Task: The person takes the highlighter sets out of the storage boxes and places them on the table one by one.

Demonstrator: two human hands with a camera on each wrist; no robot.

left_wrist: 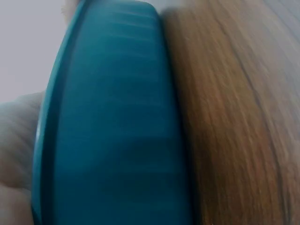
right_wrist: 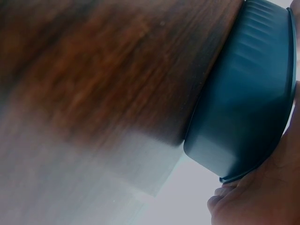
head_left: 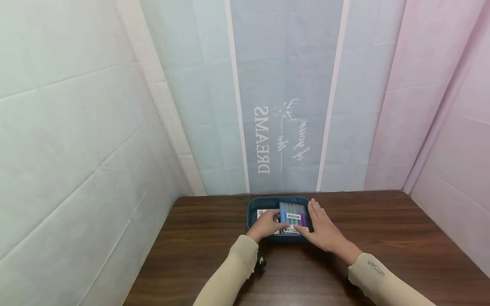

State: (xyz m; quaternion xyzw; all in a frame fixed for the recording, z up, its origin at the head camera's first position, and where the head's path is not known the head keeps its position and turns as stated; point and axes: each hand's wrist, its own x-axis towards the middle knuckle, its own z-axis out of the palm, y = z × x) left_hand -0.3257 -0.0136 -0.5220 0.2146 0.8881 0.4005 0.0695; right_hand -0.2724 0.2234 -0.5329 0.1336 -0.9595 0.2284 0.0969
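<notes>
A dark teal plastic basket [head_left: 250, 212] stands near the far edge of the table. Inside, at its right, lies a clear flat pack of coloured pens [head_left: 294, 214] in blue, green and purple, with white labels. My left hand [head_left: 266, 223] reaches over the near left part of the basket, its curved fingers and thumb holding the pack's left edge. My right hand [head_left: 323, 229] lies along the right rim with straight fingers, its thumb on the pack's lower part. Partly under my left hand, a white box [head_left: 261, 212] with a red mark lies in the basket.
The brown wood-grain table [head_left: 199, 250] stretches around the basket. Behind it hangs a grey-blue curtain [head_left: 283, 63] with mirrored white lettering, and pale cloth walls rise at both sides. A small dark object [head_left: 260, 261] shows beside the left sleeve.
</notes>
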